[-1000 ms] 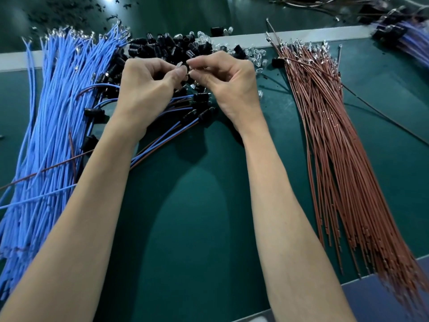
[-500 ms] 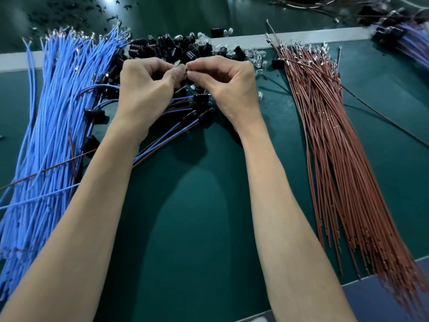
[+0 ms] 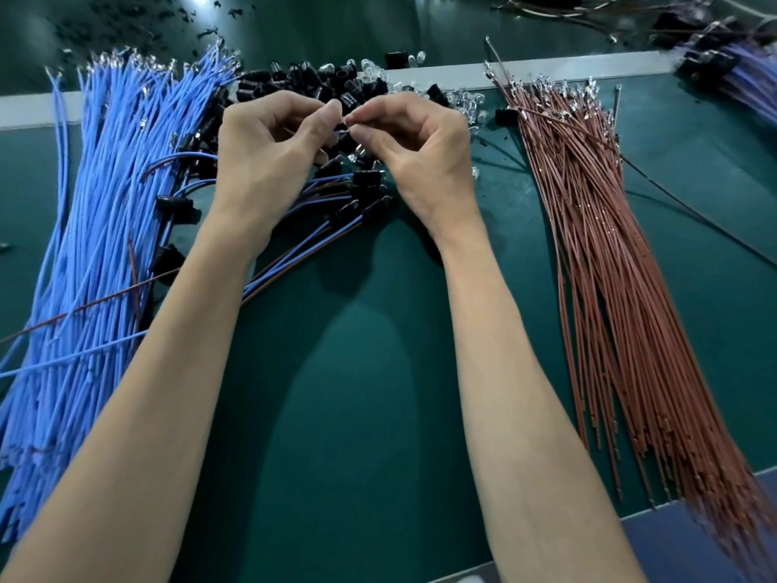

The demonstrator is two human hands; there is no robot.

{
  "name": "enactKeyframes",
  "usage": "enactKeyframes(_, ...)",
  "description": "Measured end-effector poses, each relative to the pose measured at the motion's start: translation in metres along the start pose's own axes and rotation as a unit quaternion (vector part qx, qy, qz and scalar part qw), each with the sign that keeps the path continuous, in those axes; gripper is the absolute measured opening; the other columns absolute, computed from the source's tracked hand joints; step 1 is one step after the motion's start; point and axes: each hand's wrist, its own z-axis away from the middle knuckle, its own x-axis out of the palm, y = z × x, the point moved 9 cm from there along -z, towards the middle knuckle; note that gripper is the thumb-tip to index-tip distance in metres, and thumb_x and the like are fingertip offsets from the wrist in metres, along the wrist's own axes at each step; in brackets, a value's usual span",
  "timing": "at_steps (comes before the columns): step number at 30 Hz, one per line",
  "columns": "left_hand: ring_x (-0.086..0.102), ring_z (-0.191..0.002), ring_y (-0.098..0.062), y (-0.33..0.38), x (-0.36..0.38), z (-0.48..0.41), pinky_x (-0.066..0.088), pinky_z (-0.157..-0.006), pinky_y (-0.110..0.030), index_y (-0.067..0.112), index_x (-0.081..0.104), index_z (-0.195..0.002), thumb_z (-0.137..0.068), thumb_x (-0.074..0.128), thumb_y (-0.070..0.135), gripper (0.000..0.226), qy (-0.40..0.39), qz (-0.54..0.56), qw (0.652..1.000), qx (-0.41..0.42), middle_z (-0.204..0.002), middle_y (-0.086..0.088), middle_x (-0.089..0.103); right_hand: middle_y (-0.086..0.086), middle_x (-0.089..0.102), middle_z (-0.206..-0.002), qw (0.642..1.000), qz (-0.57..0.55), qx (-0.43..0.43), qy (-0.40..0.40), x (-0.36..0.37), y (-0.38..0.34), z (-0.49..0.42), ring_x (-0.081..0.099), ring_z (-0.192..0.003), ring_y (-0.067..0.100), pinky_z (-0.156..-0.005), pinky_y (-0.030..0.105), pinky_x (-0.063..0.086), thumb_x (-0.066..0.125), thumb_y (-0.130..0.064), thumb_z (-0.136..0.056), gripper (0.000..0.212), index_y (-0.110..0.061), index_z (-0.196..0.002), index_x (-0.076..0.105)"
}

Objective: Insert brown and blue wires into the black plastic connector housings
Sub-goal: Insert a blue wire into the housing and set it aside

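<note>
Both hands meet over the far middle of the green desk (image 3: 378, 414), thumbs almost touching. The left hand (image 3: 265, 162) has its fingers curled in, and its grip pinches a blue wire (image 3: 336, 135) just under the thumb; only a short end of that wire shows. The right hand (image 3: 420, 153) is curled too, its grip pressed thumb to forefinger on a pale bit (image 3: 347, 121) right at the wire's end. From here I cannot tell what that bit is, or whether a housing sits between the fingers.

Directly behind the hands lies a heap of loose black housings (image 3: 302, 84), with a scatter of clear bits (image 3: 462, 103) beside it on the right. Under and just in front of the hands lie several wired housings (image 3: 366, 178), each with a blue and a brown lead trailing off toward the left forearm.

A thick sheaf of blue wires (image 3: 105, 225) fans along the left side of the desk, metal ends pointing away, with 1 or 2 brown strands lying across it. The brown wires (image 3: 609, 267) lie in a long sheaf on the right, well apart from the hands, their ends also pointing away.

A pale strip (image 3: 546, 69) runs across the desk behind the heaps. Beyond it, at the far right corner, sits a blurred far bundle (image 3: 740, 73) of bluish wires with black ends.
</note>
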Motion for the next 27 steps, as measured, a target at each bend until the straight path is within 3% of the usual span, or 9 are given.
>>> enactKeyframes(6,0.06,-0.068,-0.008,-0.0012,-0.0014,-0.0013,0.051,-0.071,-0.021,0.014,0.068,-0.089,-0.088,0.067,0.022,0.009,0.009,-0.015,1.0,-0.001,-0.073,0.002,0.065,0.003,0.072,-0.083,1.0,0.001,-0.008,0.004,0.0003,-0.0013,0.0012,0.072,-0.083,0.015,-0.086,0.04,0.057,0.074,0.003,-0.076,0.019,-0.01,-0.086,0.065)
enactKeyframes(18,0.054,-0.065,-0.001,-0.0043,0.0017,-0.0038,0.046,-0.068,-0.015,0.013,0.066,-0.089,-0.095,0.057,0.028,0.018,0.006,-0.052,0.998,-0.025,-0.072,0.007,0.062,0.003,0.069,-0.08,1.0,-0.004,-0.024,0.011,0.0004,-0.0033,-0.0021,0.068,-0.074,0.007,-0.077,0.027,0.056,0.076,0.004,-0.073,0.017,-0.007,-0.085,0.071)
enactKeyframes(27,0.056,-0.063,-0.004,-0.0027,0.0058,-0.0027,0.048,-0.068,-0.019,0.011,0.069,-0.085,-0.094,0.059,0.027,0.021,0.02,-0.034,0.998,-0.039,-0.071,0.002,0.064,0.004,0.071,-0.076,0.999,-0.03,-0.024,0.029,0.0012,-0.0059,0.0,0.07,-0.073,0.012,-0.077,0.03,0.058,0.074,0.011,-0.071,0.02,-0.004,-0.083,0.071)
